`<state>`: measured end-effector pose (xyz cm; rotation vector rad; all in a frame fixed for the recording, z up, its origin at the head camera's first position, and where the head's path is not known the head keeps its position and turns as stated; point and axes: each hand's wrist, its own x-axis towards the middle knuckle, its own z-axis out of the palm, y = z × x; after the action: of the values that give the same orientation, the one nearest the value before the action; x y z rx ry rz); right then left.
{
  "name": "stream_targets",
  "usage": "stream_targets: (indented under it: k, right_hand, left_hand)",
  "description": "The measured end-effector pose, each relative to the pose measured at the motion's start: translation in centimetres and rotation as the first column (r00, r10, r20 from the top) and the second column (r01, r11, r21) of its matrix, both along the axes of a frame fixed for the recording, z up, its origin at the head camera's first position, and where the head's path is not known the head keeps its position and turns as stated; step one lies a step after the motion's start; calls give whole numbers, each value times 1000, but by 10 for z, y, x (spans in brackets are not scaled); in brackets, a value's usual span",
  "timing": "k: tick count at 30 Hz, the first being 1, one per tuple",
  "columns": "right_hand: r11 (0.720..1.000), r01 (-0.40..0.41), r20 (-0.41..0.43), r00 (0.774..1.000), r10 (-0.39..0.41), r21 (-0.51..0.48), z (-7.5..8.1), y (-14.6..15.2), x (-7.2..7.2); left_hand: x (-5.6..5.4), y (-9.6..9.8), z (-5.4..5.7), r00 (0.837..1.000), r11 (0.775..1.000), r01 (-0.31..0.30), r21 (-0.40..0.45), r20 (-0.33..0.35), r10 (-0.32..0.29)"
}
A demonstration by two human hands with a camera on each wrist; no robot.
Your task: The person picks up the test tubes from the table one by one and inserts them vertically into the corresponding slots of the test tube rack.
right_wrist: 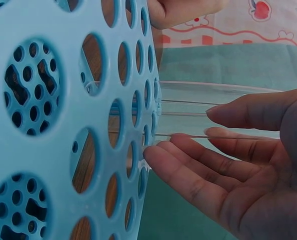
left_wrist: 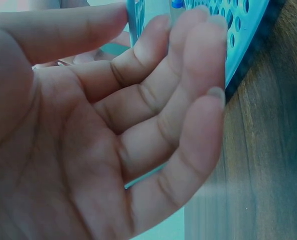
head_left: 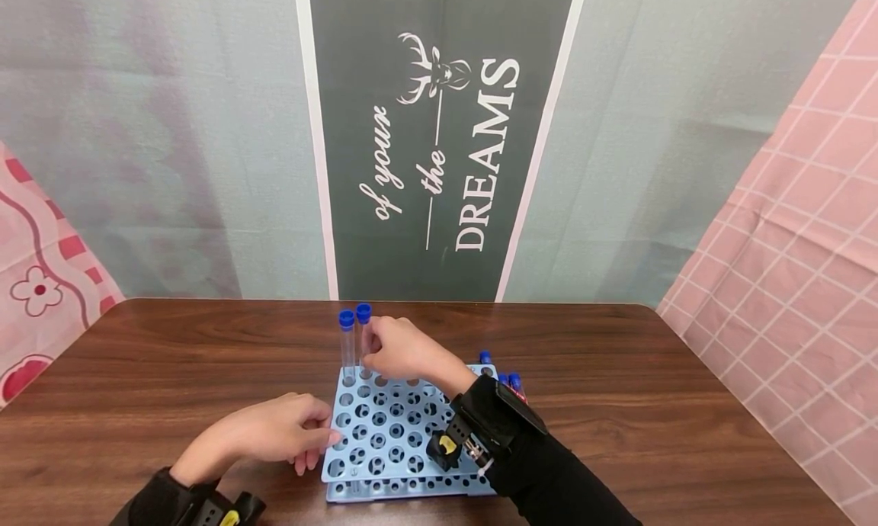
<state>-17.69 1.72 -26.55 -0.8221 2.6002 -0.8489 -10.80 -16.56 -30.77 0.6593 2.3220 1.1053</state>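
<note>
A light blue test tube rack with rows of round holes stands on the table in front of me. Its back left corner holds an upright clear test tube with a blue cap. Beside it my right hand pinches a second blue-capped test tube between thumb and fingertips; this tube stands upright at the neighbouring hole. In the right wrist view, the fingertips come right up to the rack. My left hand grips the rack's left edge, thumb on the top plate and curled fingers beside and below it.
More blue-capped tubes show at the rack's right side, partly hidden by my right wrist. Brown wooden table surrounds the rack. A printed cloth hangs behind the table, with pink cloth to the right.
</note>
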Motion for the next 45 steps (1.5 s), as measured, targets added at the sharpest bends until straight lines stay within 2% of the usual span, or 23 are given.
stream_targets:
  k: [9, 16, 24, 36, 45]
  right_hand:
    - [1000, 10, 19, 1000, -10, -2, 2, 1, 0]
    - [1000, 3, -1, 1000, -3, 2, 2, 1, -1]
    - [999, 27, 58, 998, -26, -23, 3, 3, 1]
    - [998, 7, 72, 997, -3, -56, 1, 8, 0]
    - [998, 33, 95, 995, -27, -61, 3, 13, 2]
  left_hand:
    - [0, 0, 1, 1000, 1000, -1, -13, -9, 1]
    - [0, 0, 0, 999, 1000, 16, 15, -31, -16]
    - [0, 0, 1, 1000, 1000, 4, -10, -26, -4]
    - [2, 0, 1, 1000, 1000, -2, -13, -25, 2]
    - [3, 0, 0, 999, 1000, 1, 5, -38, -1]
